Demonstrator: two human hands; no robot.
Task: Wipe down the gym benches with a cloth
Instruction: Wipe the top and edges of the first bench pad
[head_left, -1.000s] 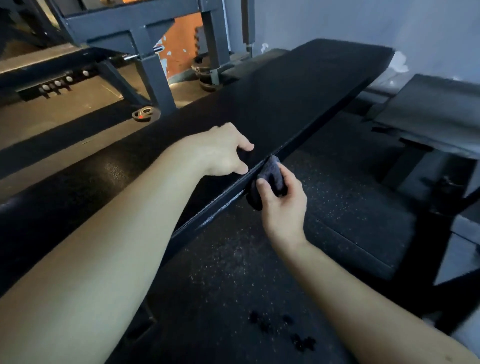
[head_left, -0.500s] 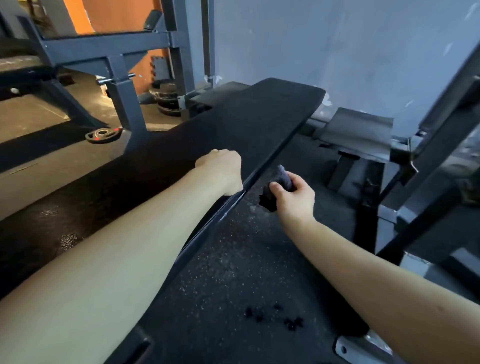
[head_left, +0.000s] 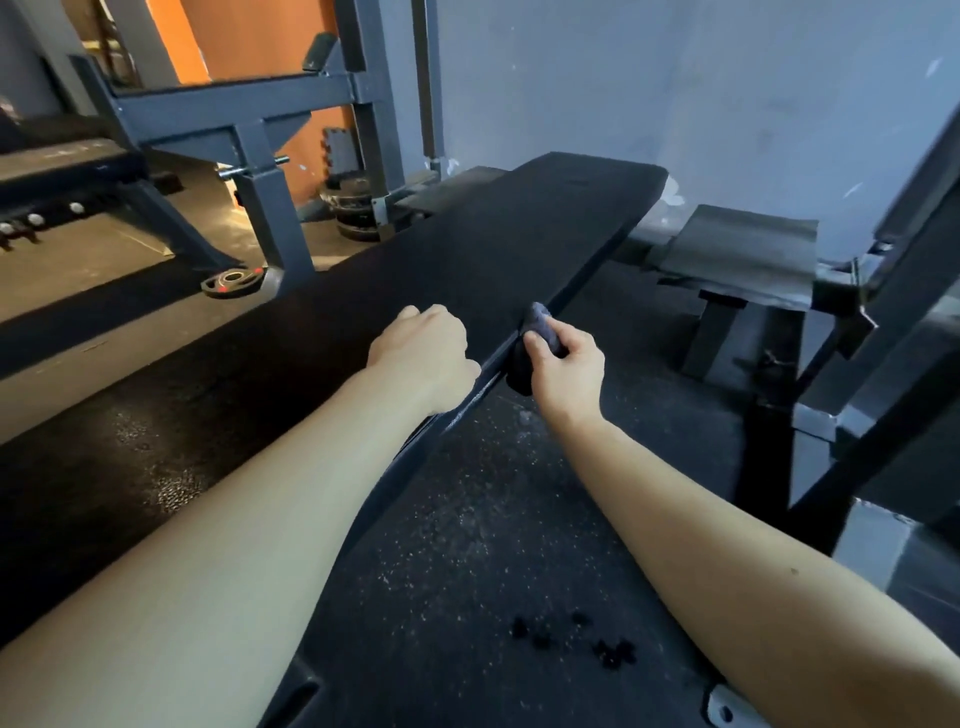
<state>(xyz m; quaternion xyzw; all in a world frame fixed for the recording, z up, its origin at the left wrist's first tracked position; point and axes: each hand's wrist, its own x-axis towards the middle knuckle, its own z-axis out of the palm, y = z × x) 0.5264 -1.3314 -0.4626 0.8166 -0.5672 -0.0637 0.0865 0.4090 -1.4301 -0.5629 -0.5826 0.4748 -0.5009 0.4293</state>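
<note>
Dark cloth (head_left: 538, 318) against bench (head_left: 467, 249) edge, pinched by right hand (head_left: 567, 370) fingers; left hand (head_left: 423, 353) fingers curled.

Bench (head_left: 467, 249): long black padded top, flat, running diagonally from lower left to upper centre of frame. Cloth (head_left: 521, 370): dark, bunched into a wad, gripped in right hand (head_left: 569, 366), pressed against bench's right side edge at frame centre.
</note>
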